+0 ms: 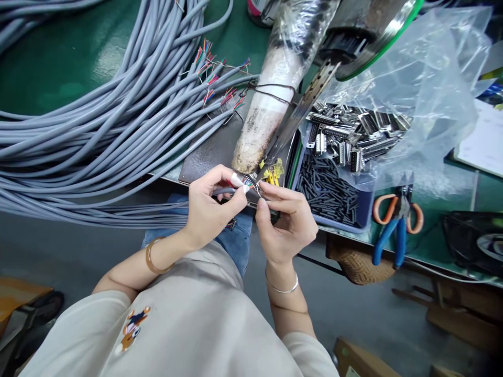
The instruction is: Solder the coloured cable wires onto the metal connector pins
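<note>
My left hand point(208, 207) is closed round the end of a grey cable point(226, 192), pinching it where its thin coloured wires point(249, 181) fan out. My right hand point(288, 222) is closed too, its thumb and fingers pinching something small at those wire ends; I cannot make out what. Both hands meet just below the tip of a wrapped, stained soldering tool point(271, 104) at the bench edge. A small metal connector part point(255, 184) seems to sit between the fingertips.
A thick bundle of grey cables point(98, 131) with stripped coloured ends covers the green bench at left. A blue tray point(334, 193) holds black sleeves, with metal connectors point(349, 136) in a clear plastic bag. Blue pliers point(395, 230) and orange-handled cutters lie to the right.
</note>
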{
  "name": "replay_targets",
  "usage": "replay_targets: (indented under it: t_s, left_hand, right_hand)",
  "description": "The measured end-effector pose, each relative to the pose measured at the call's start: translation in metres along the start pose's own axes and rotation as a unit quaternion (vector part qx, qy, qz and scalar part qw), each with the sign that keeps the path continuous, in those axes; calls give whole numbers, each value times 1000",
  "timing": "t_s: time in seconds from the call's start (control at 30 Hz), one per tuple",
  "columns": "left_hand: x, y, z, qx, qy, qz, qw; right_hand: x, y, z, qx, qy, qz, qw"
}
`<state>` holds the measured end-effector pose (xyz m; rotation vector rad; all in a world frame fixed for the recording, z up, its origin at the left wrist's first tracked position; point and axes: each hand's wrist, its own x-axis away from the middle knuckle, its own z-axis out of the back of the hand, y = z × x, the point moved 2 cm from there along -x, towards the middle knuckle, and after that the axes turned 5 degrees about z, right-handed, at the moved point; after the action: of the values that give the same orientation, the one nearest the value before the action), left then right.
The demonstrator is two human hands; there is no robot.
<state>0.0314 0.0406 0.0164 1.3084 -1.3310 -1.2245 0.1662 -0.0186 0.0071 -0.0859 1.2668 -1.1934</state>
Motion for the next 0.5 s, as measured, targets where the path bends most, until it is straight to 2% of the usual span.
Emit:
replay_targets:
  t_s: [0.33, 0.5]
  left_hand:
    - [-2, 0, -1, -18, 15, 29, 999]
    - [-2, 1, -2, -22, 22, 24, 999]
  right_hand:
    - [-5, 4, -1, -5, -8, -2, 1000]
    - [-5, 6, -1, -3, -13, -1, 1000]
